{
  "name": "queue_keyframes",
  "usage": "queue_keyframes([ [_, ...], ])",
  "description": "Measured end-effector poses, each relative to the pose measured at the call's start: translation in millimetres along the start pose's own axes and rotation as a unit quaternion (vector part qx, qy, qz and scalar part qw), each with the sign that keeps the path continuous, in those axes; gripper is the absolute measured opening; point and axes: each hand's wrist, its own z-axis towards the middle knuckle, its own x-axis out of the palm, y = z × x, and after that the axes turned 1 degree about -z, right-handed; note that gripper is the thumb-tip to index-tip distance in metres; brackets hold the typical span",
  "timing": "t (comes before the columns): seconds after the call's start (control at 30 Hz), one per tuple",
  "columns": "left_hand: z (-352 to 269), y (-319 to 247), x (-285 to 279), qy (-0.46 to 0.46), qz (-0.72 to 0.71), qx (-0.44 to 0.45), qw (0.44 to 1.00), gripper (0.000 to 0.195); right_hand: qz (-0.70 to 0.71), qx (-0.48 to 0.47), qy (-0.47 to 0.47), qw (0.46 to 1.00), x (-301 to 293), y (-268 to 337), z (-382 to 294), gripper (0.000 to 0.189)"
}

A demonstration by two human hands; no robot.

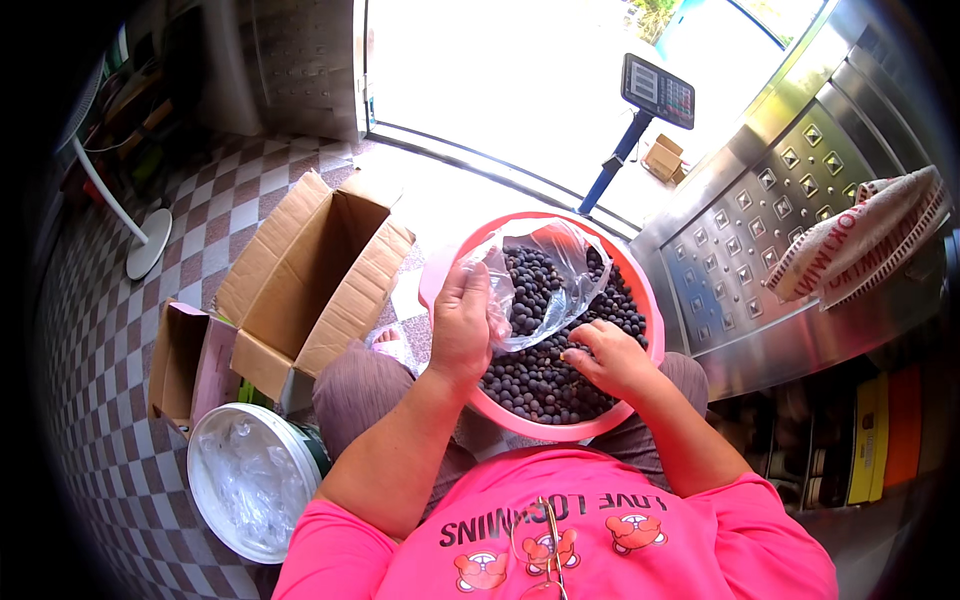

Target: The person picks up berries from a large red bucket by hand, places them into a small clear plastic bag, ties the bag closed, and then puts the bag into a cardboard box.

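A pink plastic basin stands between my knees, with many small dark round fruits or seeds in it. Over the basin, my left hand grips the left side of a clear plastic bag, whose mouth gapes and which has more of the dark balls inside. Just right of the bag's lower edge is my right hand, above the loose balls, its thumb and fingers curled near each other. A tiny yellowish bit shows at its fingertips; whether they pinch it is unclear.
Open cardboard boxes and a white bucket of clear plastic bags stand on the left. Beyond the basin is a platform scale's display on a blue post. A metal door with a hanging towel is at right.
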Motion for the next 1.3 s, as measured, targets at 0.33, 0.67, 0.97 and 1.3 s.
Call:
queue_keyframes([
  [0.33, 2.4, 2.2, 0.4, 0.002, -0.019, -0.004, 1.0, 0.021, -0.025, 0.0, 0.027, 0.999, 35.3, 12.7, 3.2, 0.038],
  [0.67, 1.5, 1.3, -0.5, -0.002, -0.008, 0.0, 1.0, 0.019, 0.023, -0.02, 0.018, 0.999, 40.2, -1.7, 4.8, 0.024],
  [0.97, 1.1, -0.5, 2.5, 0.001, -0.014, -0.018, 1.0, 0.021, 0.177, -0.02, -0.092, 0.98, -5.2, 11.8, 49.5, 0.014],
  [1.3, 2.3, -4.6, 2.3, -0.014, 0.007, -0.01, 1.0, 0.023, 0.154, -0.086, -0.099, 0.979, 11.3, 22.5, 123.9, 0.022],
])
